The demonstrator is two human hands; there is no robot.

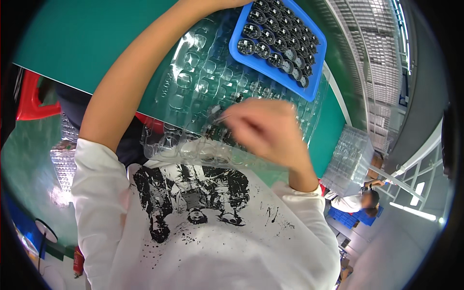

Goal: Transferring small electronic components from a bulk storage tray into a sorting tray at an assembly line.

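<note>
A clear plastic blister tray point(197, 87) with rows of moulded pockets lies across the green table and reaches toward my shirt. Small black parts point(228, 137) sit in some of its pockets. My right hand point(266, 128) is over the middle of this tray, blurred by motion, thumb and fingers drawn together. A small dark and grey piece point(215, 112) shows at its fingertips; whether they grip it is unclear. My left hand point(223, 3) reaches to the top edge, beside a blue tray point(261, 67) holding several round black parts point(267, 36); its fingers are cut off from view.
The green tabletop point(92, 34) extends to the left. A red stool point(36, 99) stands below its left edge. Stacked clear trays point(349, 157) stand beyond the right side of the table. Another person point(360, 200) is farther off at the right, near blue crates point(344, 217).
</note>
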